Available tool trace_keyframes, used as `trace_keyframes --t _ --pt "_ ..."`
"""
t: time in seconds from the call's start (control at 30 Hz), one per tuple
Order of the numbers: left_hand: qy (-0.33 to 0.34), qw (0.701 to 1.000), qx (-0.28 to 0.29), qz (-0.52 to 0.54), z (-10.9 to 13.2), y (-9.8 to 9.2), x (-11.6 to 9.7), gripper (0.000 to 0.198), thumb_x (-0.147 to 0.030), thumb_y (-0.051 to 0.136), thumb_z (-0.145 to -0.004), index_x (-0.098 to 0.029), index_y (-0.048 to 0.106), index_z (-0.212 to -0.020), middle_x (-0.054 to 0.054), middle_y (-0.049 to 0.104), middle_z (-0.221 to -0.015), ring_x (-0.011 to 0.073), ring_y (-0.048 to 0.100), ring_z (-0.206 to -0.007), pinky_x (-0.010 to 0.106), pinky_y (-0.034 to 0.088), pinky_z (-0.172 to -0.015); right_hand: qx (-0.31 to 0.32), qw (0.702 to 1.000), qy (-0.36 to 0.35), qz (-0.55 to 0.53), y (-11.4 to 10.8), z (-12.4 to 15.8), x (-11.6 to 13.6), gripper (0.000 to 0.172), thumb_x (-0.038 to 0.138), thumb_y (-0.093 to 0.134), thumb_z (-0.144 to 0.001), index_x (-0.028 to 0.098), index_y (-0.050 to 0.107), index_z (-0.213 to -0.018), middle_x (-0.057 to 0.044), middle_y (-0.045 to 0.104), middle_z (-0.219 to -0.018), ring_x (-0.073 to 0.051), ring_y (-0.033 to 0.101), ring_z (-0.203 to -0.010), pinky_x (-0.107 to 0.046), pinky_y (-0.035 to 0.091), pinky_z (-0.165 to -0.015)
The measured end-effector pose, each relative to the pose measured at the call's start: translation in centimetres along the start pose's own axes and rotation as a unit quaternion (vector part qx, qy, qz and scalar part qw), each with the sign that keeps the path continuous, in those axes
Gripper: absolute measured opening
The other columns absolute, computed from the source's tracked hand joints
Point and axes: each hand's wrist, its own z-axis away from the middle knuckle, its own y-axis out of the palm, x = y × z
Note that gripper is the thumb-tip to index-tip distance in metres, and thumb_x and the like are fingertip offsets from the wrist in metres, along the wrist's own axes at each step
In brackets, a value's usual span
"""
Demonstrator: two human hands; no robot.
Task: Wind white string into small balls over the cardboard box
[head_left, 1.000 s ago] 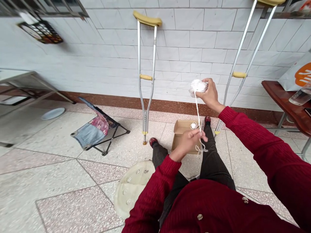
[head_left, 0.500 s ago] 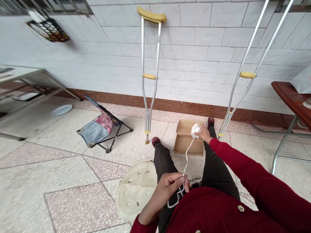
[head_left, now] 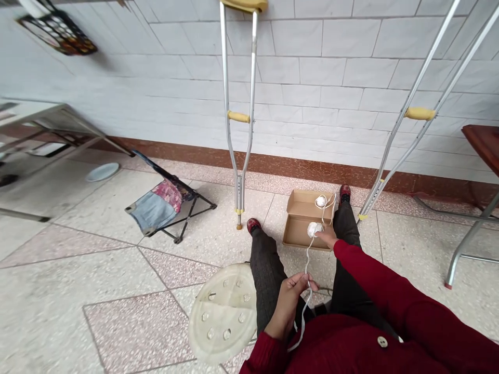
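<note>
Floor: speckled stone tiles [head_left: 117, 322], white tiled wall [head_left: 312, 67] at 12 o'clock, two aluminium crutches [head_left: 238, 156] against it.
Count: two balls of white string [head_left: 320, 201], one open cardboard box [head_left: 300, 234].
Balls: one sits inside the box, toward 12 o'clock; the lumpy second ball [head_left: 314, 229] is over the box.
Right hand [head_left: 328, 237]: closed on the second ball.
Left hand [head_left: 289, 298]: closed, pinching the white string [head_left: 307, 265] running up to that ball, at 6 o'clock from the box.

I find the white yarn ball [head_left: 315, 229] matt and fibrous, the cardboard box [head_left: 298, 236] matt brown paperboard. The crutch [head_left: 227, 78] before me is smooth aluminium tube; the wall tiles [head_left: 312, 47] are glossy white ceramic, the terrazzo floor [head_left: 128, 322] polished and speckled.
</note>
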Motion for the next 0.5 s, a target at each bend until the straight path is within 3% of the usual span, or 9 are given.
trace_keyframes --t 0.17,0.27,0.4,0.5 --pt "0.017 0.999 -0.005 0.046 -3.4 0.9 -1.0 0.035 -0.051 0.067 -0.080 -0.016 0.072 -0.080 0.006 0.072 -0.072 0.0235 0.068 -0.081 0.039 0.047 -0.093 0.068 0.990 0.084 -0.092 0.9 5.5 -3.2 0.018 0.028 0.070 -0.070 0.017 0.059 -0.080 -0.001 0.062 -0.070 -0.009 0.053 -0.050 -0.019 0.036 -0.044" --pt "0.049 0.998 -0.001 0.039 -5.3 1.7 -2.4 0.034 -0.048 0.069 -0.080 -0.014 0.072 -0.085 0.008 0.073 -0.076 0.0221 0.068 -0.081 0.038 0.047 -0.091 0.118 0.977 0.110 -0.140 0.7 9.7 -4.4 0.022 0.036 0.068 -0.071 0.016 0.063 -0.076 -0.005 0.066 -0.073 -0.005 0.042 -0.042 -0.017 0.020 -0.038" --pt "0.083 0.997 -0.010 -0.004 -7.0 3.0 -3.8 0.033 -0.046 0.070 -0.079 -0.014 0.073 -0.085 0.008 0.075 -0.079 0.0208 0.068 -0.081 0.034 0.049 -0.086 0.189 0.944 0.070 -0.262 -1.1 12.9 -1.9 0.025 0.035 0.065 -0.071 0.015 0.069 -0.087 -0.009 0.071 -0.094 -0.004 0.039 -0.044 -0.018 0.013 -0.039" --pt "0.099 0.995 -0.008 -0.010 -7.5 3.9 -4.4 0.032 -0.044 0.069 -0.080 -0.014 0.072 -0.087 0.009 0.076 -0.084 0.0203 0.068 -0.080 0.033 0.049 -0.082 0.216 0.924 0.041 -0.314 -2.8 14.3 1.3 0.030 0.038 0.066 -0.073 0.017 0.070 -0.094 -0.008 0.071 -0.091 -0.004 0.038 -0.044 -0.020 0.015 -0.040"
